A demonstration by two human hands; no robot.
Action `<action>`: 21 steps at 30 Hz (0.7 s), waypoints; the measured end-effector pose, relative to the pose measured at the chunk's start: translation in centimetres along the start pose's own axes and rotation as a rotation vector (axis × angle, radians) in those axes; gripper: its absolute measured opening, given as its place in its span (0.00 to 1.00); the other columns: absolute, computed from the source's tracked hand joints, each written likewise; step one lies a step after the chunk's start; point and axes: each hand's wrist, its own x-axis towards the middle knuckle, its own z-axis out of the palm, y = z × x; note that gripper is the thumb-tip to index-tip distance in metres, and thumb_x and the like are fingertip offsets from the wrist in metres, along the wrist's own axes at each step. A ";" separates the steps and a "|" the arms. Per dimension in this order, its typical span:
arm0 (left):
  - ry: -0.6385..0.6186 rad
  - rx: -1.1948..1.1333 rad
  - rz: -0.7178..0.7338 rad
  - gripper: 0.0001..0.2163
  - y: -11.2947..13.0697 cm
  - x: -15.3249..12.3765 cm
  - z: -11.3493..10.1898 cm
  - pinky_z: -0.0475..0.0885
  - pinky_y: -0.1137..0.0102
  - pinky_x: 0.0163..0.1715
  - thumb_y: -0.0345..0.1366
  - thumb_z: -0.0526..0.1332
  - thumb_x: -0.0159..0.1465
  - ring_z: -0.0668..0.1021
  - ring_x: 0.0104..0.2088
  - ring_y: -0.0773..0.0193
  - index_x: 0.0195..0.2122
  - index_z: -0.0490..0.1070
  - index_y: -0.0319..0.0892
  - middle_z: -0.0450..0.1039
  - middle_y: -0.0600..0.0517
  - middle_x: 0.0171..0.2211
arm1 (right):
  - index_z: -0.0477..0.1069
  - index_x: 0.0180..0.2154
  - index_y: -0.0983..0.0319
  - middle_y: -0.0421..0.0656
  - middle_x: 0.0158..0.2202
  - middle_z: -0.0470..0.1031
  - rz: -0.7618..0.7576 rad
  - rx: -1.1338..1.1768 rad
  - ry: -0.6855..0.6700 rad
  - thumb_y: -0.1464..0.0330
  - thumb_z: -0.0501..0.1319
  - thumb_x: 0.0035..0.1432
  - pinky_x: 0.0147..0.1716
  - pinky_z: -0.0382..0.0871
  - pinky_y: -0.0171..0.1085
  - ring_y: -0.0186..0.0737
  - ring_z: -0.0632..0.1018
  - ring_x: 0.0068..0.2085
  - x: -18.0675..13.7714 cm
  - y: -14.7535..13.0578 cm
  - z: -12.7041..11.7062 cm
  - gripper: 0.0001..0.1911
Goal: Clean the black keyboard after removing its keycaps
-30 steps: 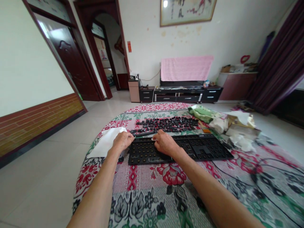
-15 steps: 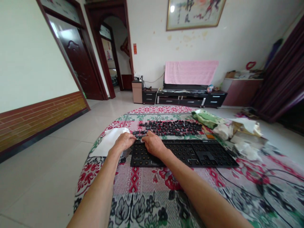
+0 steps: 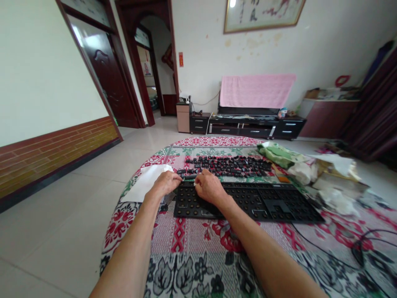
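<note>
A: What is being shown at the far left?

B: A flat white sheet of paper [image 3: 144, 186] is being left lying on the tabletop [image 3: 186, 265], which is being covered by a red, green and black floral cloth. Just beside the sheet, the bare left hand [image 3: 166, 182] is being held at the far-left corner of the wide black plastic keyboard [image 3: 248, 203]. Its grip is being pressed together there; whether anything is being pinched cannot be told.

A: And moving right?

B: A slim dark bar [image 3: 190, 176] is being seen between the hands, just behind the keyboard. Then comes the bare right hand [image 3: 211, 188], by whose grip a small white wad [image 3: 195, 183] is apparently being pinched at the far edge.

A: What is being changed?

B: The right hand's place. It was being brought toward the left hand half a second ago; now it is being drawn slightly back rightward. A rubbing stroke is seemingly being made, with work being confined to that left stretch.

A: And the rest?

B: The loose black keycaps [image 3: 235, 165] are being left scattered behind the keyboard, and crumpled white tissue [image 3: 336, 201] is being left untouched at the right.
</note>
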 end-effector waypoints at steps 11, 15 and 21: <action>-0.051 -0.033 -0.043 0.15 0.2 -0.3 -0.8 0.67 0.74 0.38 0.31 0.56 0.53 0.77 0.36 0.64 0.38 0.78 0.50 0.79 0.55 0.35 | 0.73 0.45 0.58 0.48 0.44 0.66 -0.171 0.048 -0.016 0.72 0.48 0.63 0.44 0.61 0.36 0.38 0.70 0.43 0.9 -1.6 2.1 0.17; -0.058 -0.020 -0.060 0.15 0.2 -0.3 -0.7 0.68 0.73 0.38 0.32 0.56 0.53 0.77 0.36 0.63 0.38 0.78 0.49 0.79 0.53 0.36 | 0.74 0.44 0.60 0.48 0.42 0.67 -0.164 0.026 -0.062 0.74 0.49 0.60 0.44 0.61 0.35 0.39 0.70 0.42 0.8 -1.6 1.3 0.17; -0.059 -0.031 -0.054 0.15 0.1 -0.2 -0.8 0.68 0.73 0.38 0.32 0.55 0.54 0.77 0.38 0.63 0.37 0.78 0.49 0.79 0.53 0.37 | 0.75 0.41 0.61 0.48 0.40 0.67 -0.133 0.079 -0.055 0.75 0.49 0.59 0.42 0.63 0.34 0.38 0.71 0.40 0.5 -1.4 0.8 0.16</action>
